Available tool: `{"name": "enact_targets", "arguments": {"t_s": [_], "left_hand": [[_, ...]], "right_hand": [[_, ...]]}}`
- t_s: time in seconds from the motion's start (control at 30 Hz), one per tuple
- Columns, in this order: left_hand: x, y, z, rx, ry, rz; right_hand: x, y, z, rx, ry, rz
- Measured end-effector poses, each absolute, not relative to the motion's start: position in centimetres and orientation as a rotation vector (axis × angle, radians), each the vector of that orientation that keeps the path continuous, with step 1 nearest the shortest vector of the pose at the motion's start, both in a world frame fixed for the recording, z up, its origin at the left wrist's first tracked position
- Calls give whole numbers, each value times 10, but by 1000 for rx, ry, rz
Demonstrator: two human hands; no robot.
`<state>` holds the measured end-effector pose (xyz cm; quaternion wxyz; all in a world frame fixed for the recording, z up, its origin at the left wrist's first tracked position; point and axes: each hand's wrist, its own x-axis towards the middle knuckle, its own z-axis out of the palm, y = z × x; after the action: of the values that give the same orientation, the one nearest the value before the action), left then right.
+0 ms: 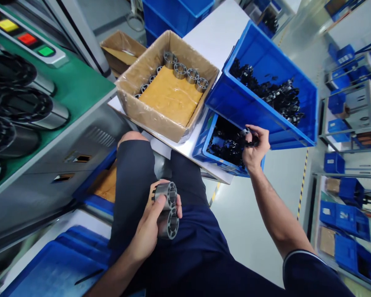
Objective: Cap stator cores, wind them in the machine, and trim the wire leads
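- Black part [250, 141]: pinched at the tips of the fingers [257, 133] of your right hand [256, 150], just above the heap in the lower blue bin [218, 166]. It is small and dark; its exact shape can't be made out.
- The step reads as picking one piece off a tangled heap. Lift it straight up and check that no neighbouring piece hangs on. With only a fingertip grip, a snag could twist it loose.
- Metal cores [169, 210]: two slotted cylinders, one against the other, over your lap. Your left hand [150, 233] has its fingers wrapped round them and the thumb laid across. The open ends face up toward you.
- Two smooth cores in one hand look likely to slip. Keep the wrist level and the pair pressed together while the right hand works.
- Lower blue bin: sits at the near edge of the bench [218, 37], partly tucked under the bin above, and holds a loose heap of black pieces [225, 146].
- Upper blue bin [235, 101]: tilted toward you, with more black pieces [275, 97] gathered along its middle and right side.
- Cardboard box [148, 109]: film-lined, just left of the bins. Upright cores [187, 75] line its far and left edges, and a yellow-brown sheet [170, 97] covers the rest.
- Smaller carton [120, 51]: sits behind the box; its contents are unclear.
- Green machine panel [80, 84]: on your left, with coloured buttons.
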<state>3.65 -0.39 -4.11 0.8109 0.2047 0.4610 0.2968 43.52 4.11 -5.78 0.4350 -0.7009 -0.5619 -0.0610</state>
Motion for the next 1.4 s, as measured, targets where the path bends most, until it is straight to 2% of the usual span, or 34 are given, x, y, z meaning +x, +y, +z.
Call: {"name": "enact_targets", "arguments": {"t_s": [0.1, 0.27, 0.47, 0.63, 0.87, 1.0, 1.4], "left_hand": [[34, -2, -33, 611, 823, 680], [30, 7, -6, 885, 750, 743], [23, 9, 3, 974, 746, 846], [12, 6, -4, 975, 748, 902], [9, 3, -9, 857, 820, 907], [10, 3, 1, 716, 905, 839], [7, 3, 6, 721, 964, 799]], "right_hand": [[376, 24, -31, -1571, -1493, 61], [282, 6, 11, -1046, -1810, 704], [245, 17, 15, -960, -1703, 751], [238, 10, 19, -1027, -1613, 1005], [234, 7, 8, -976, -1783, 778], [230, 6, 6, -1104, -1734, 786], [235, 6, 1, -1066, -1753, 814]]}}
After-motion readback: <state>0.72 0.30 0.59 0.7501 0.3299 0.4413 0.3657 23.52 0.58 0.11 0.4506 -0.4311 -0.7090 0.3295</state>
